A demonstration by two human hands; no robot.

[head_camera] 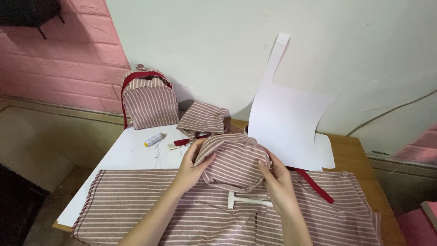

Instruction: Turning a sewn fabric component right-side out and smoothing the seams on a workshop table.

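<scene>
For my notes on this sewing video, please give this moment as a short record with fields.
Setting: table against a white wall
Left hand: grips left edge of striped fabric piece
Right hand: grips its right edge
Under hands: striped cloth, spread flat
On cloth: white T-shaped tool
Back left: striped backpack, upright, red trim
Near it: thread spool
Right: white paper pattern, leaning on the wall
Red strap: beside right hand
</scene>
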